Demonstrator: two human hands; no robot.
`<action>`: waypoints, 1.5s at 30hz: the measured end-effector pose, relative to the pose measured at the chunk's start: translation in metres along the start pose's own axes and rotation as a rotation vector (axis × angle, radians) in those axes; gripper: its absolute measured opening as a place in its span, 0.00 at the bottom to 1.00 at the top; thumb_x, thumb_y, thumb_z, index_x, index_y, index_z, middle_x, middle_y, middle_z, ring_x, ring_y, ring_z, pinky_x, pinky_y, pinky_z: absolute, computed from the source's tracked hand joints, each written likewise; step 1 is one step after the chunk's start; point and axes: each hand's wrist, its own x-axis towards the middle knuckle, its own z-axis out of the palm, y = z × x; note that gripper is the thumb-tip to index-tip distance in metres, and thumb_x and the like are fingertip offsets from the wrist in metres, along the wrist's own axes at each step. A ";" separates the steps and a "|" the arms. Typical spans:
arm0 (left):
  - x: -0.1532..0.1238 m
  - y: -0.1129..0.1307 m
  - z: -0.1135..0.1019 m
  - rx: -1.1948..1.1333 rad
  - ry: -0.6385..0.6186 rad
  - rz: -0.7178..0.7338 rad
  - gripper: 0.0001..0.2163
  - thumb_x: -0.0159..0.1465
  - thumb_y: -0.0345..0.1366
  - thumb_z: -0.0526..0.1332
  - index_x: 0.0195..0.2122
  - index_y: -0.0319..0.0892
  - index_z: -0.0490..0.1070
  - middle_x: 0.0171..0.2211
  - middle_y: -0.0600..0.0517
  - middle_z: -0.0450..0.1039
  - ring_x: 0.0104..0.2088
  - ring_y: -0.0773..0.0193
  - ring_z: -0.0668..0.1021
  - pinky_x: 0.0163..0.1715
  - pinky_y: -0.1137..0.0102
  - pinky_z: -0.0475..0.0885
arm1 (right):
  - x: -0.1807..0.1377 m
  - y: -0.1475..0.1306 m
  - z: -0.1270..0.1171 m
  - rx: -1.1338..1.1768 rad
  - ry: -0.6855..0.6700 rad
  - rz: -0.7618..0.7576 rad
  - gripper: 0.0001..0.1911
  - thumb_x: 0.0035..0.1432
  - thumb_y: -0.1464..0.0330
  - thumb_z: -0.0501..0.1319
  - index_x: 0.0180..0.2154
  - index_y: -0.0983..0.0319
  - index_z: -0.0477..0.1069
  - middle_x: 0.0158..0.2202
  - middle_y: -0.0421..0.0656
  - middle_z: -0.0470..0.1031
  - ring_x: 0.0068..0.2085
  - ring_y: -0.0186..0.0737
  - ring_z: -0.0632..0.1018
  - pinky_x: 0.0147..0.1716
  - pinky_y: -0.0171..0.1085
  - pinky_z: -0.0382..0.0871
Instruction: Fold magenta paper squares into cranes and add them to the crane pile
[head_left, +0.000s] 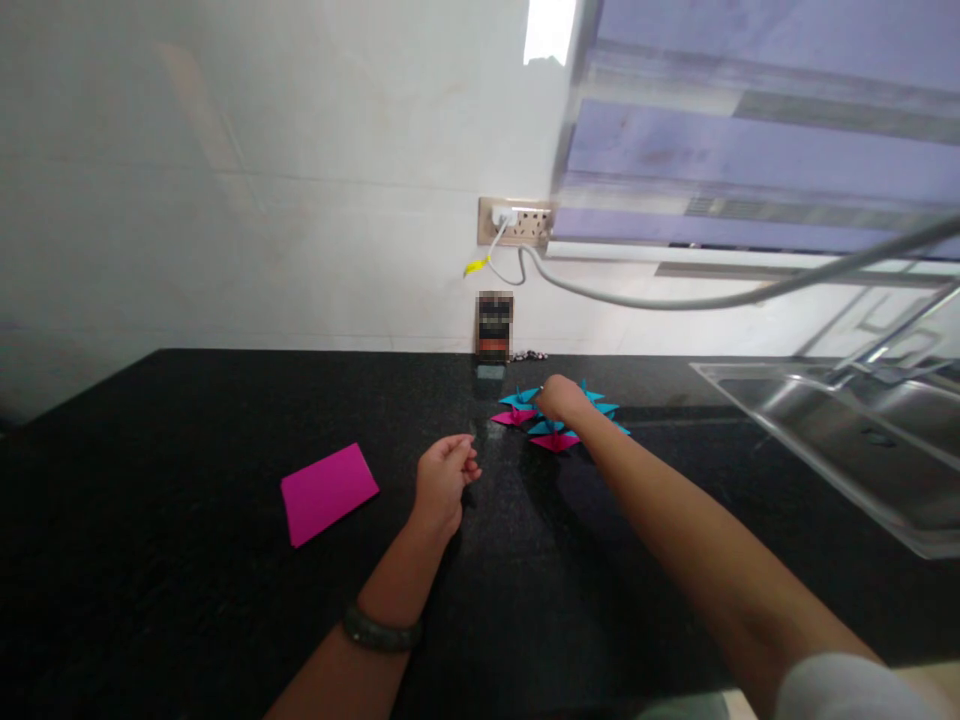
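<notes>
My right hand (561,399) reaches in among a group of small folded paper cranes, its fingers bent down and mostly hidden behind the hand. It looks closed, but I cannot make out what it holds. Around it are a magenta paper crane (555,441), another magenta crane (513,417) and several blue ones, among them a blue crane (519,399) at the back left. To the left of the cranes, just above the dark counter, my left hand (444,478) has its fingers curled in and thumb against them, with nothing visible in it. A dark bracelet circles that wrist.
A stack of magenta paper (330,493) lies at left on the black counter (187,590). Against the wall stands a small blurred-out box (493,325), beside a beaded string (531,355). A steel sink (840,450) is at right. A grey cable (645,302) hangs from the wall socket (534,224).
</notes>
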 end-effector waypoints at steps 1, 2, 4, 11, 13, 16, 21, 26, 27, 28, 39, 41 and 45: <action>0.000 0.000 0.000 0.003 0.001 0.001 0.12 0.46 0.37 0.63 0.30 0.36 0.69 0.21 0.56 0.66 0.19 0.74 0.68 0.20 0.76 0.67 | -0.006 -0.002 -0.002 -0.004 0.019 -0.004 0.13 0.50 0.72 0.57 0.36 0.74 0.75 0.38 0.62 0.75 0.42 0.49 0.76 0.37 0.37 0.65; 0.000 -0.001 0.000 0.005 0.003 0.002 0.12 0.46 0.37 0.63 0.30 0.36 0.69 0.21 0.56 0.66 0.19 0.74 0.68 0.20 0.76 0.67 | -0.013 -0.005 -0.003 -0.003 0.036 -0.016 0.13 0.51 0.72 0.56 0.35 0.73 0.75 0.38 0.61 0.75 0.41 0.49 0.76 0.37 0.37 0.65; 0.001 -0.001 0.001 0.008 0.011 0.010 0.13 0.45 0.38 0.64 0.29 0.36 0.69 0.20 0.56 0.66 0.19 0.74 0.68 0.20 0.76 0.67 | -0.033 -0.014 0.000 0.015 0.062 -0.064 0.14 0.54 0.70 0.53 0.34 0.68 0.75 0.37 0.56 0.76 0.40 0.46 0.76 0.37 0.35 0.64; 0.000 0.013 -0.002 -0.013 0.093 0.091 0.13 0.45 0.37 0.63 0.31 0.36 0.69 0.22 0.56 0.66 0.20 0.74 0.68 0.21 0.76 0.67 | -0.103 -0.030 0.059 0.079 0.068 -0.171 0.16 0.58 0.63 0.49 0.32 0.60 0.73 0.32 0.46 0.77 0.34 0.40 0.76 0.30 0.33 0.61; -0.003 0.022 -0.004 -0.029 0.095 0.121 0.13 0.45 0.37 0.64 0.31 0.37 0.69 0.22 0.56 0.66 0.20 0.74 0.68 0.22 0.76 0.67 | -0.108 -0.026 0.071 0.078 0.053 -0.208 0.14 0.58 0.63 0.50 0.32 0.59 0.73 0.34 0.44 0.77 0.35 0.40 0.76 0.30 0.33 0.61; -0.007 0.039 -0.013 0.106 0.089 0.194 0.13 0.45 0.39 0.64 0.30 0.38 0.70 0.22 0.55 0.67 0.21 0.71 0.70 0.23 0.75 0.67 | -0.104 -0.019 0.076 0.095 0.035 -0.243 0.14 0.58 0.62 0.51 0.32 0.58 0.73 0.34 0.43 0.77 0.36 0.39 0.76 0.31 0.32 0.61; 0.004 0.071 -0.061 1.006 -0.044 0.381 0.11 0.47 0.45 0.62 0.23 0.42 0.73 0.25 0.50 0.72 0.32 0.57 0.75 0.37 0.65 0.68 | -0.097 -0.014 0.073 0.129 -0.005 -0.292 0.14 0.58 0.62 0.50 0.33 0.60 0.73 0.35 0.44 0.77 0.37 0.39 0.76 0.32 0.33 0.60; 0.012 0.085 -0.128 1.712 -0.273 0.224 0.42 0.36 0.52 0.66 0.54 0.44 0.63 0.58 0.41 0.57 0.59 0.39 0.52 0.54 0.53 0.50 | -0.094 -0.013 0.076 0.146 -0.025 -0.309 0.14 0.58 0.63 0.51 0.33 0.60 0.73 0.33 0.44 0.77 0.36 0.39 0.76 0.32 0.33 0.60; 0.012 0.085 -0.137 1.767 -0.289 0.157 0.44 0.37 0.53 0.65 0.57 0.42 0.59 0.60 0.40 0.53 0.60 0.38 0.50 0.54 0.52 0.49 | -0.094 -0.012 0.076 0.138 -0.028 -0.307 0.14 0.58 0.63 0.50 0.32 0.60 0.73 0.33 0.45 0.77 0.36 0.40 0.76 0.32 0.33 0.60; 0.012 0.084 -0.145 1.801 -0.303 0.106 0.45 0.40 0.54 0.64 0.58 0.39 0.56 0.61 0.38 0.50 0.60 0.39 0.51 0.55 0.53 0.49 | -0.094 -0.012 0.076 0.129 -0.029 -0.305 0.15 0.58 0.62 0.50 0.32 0.60 0.73 0.33 0.45 0.77 0.36 0.40 0.76 0.31 0.33 0.60; 0.020 0.082 -0.157 1.674 -0.262 0.183 0.32 0.44 0.48 0.63 0.50 0.39 0.67 0.55 0.41 0.62 0.54 0.48 0.65 0.53 0.63 0.58 | -0.094 -0.013 0.074 0.154 -0.027 -0.325 0.14 0.57 0.63 0.50 0.31 0.60 0.73 0.32 0.44 0.76 0.35 0.39 0.75 0.32 0.33 0.59; 0.020 0.086 -0.157 1.658 -0.251 0.169 0.32 0.43 0.47 0.64 0.49 0.40 0.68 0.54 0.42 0.63 0.53 0.47 0.66 0.51 0.63 0.60 | -0.094 -0.013 0.073 0.159 -0.030 -0.322 0.14 0.57 0.63 0.51 0.31 0.60 0.72 0.32 0.44 0.76 0.35 0.39 0.75 0.31 0.33 0.59; 0.025 0.093 -0.165 1.582 -0.292 0.195 0.22 0.47 0.46 0.62 0.43 0.43 0.73 0.49 0.46 0.70 0.49 0.50 0.70 0.49 0.64 0.62 | -0.094 -0.012 0.073 0.170 -0.032 -0.321 0.14 0.57 0.63 0.51 0.29 0.60 0.73 0.30 0.45 0.76 0.33 0.40 0.75 0.29 0.33 0.58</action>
